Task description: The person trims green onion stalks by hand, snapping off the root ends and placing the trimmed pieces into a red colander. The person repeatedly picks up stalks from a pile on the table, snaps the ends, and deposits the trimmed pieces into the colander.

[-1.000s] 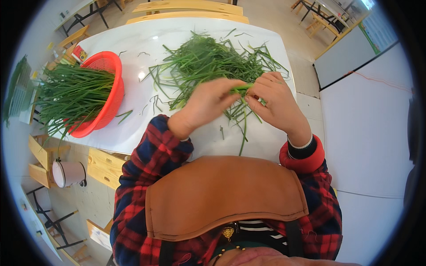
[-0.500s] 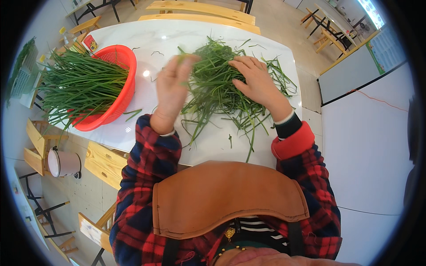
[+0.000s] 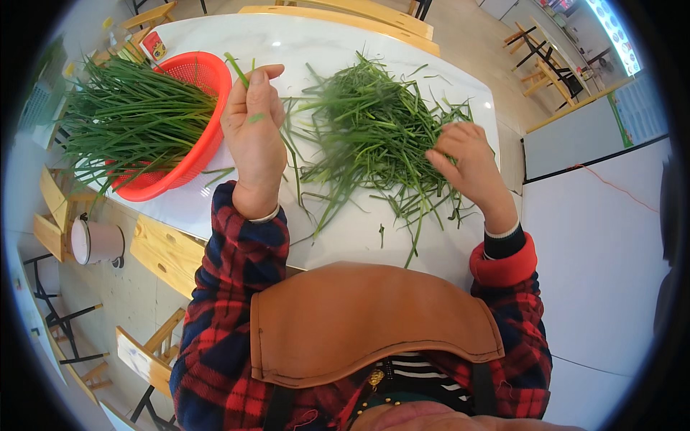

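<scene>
A loose heap of green garlic chives (image 3: 381,122) lies tangled on the white marbled table (image 3: 424,248). My left hand (image 3: 253,136) is raised between the heap and a red plastic basket (image 3: 210,147), its thumb and fingers closed on a chive stalk (image 3: 237,70) that sticks out past the fingertips. A small green scrap clings to that hand. At the heap's right edge is my right hand (image 3: 471,161), fingers bent and thumb apart, with nothing visible in it. The basket holds a big bunch of long chives (image 3: 136,118), laid lengthwise and hanging over its left rim.
A red paper cup (image 3: 153,46) stands behind the basket. Wooden benches (image 3: 345,25) line the table's far side, and another bench (image 3: 165,255) is at its near left. A white bucket (image 3: 97,241) sits on the floor to the left. White cabinets (image 3: 596,237) rise on the right.
My left hand has moved left, from the heap toward the basket, and a chive stalk now shows clearly in it. My right hand has come off the heap's top toward its right edge.
</scene>
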The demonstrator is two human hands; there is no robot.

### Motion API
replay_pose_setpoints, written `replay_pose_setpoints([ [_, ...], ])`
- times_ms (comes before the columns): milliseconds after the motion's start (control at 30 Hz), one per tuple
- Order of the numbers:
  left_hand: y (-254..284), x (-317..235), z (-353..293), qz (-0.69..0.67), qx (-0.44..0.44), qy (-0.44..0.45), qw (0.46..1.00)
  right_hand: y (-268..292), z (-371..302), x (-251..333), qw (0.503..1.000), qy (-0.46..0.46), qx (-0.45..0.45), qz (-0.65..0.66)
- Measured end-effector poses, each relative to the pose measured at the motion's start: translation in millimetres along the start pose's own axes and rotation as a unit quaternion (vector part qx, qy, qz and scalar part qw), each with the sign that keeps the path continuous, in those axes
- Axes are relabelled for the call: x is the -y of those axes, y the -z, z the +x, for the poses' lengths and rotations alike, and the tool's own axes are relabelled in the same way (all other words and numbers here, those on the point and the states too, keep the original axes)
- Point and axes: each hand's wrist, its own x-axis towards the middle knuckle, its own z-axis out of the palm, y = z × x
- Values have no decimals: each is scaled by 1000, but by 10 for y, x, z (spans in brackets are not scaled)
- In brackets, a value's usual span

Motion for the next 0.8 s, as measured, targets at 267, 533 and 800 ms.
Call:
replay_pose_setpoints([
  [267, 22, 121, 67, 27, -7, 82, 996, -681, 1043, 250, 985, 120, -120, 7],
  [533, 30, 229, 55, -5, -5, 141, 990, -907, 1300, 158, 995, 38, -93, 26],
  [800, 12, 233, 43, -31, 5, 205, 978, -753, 1177, 378, 931, -112, -75, 339],
])
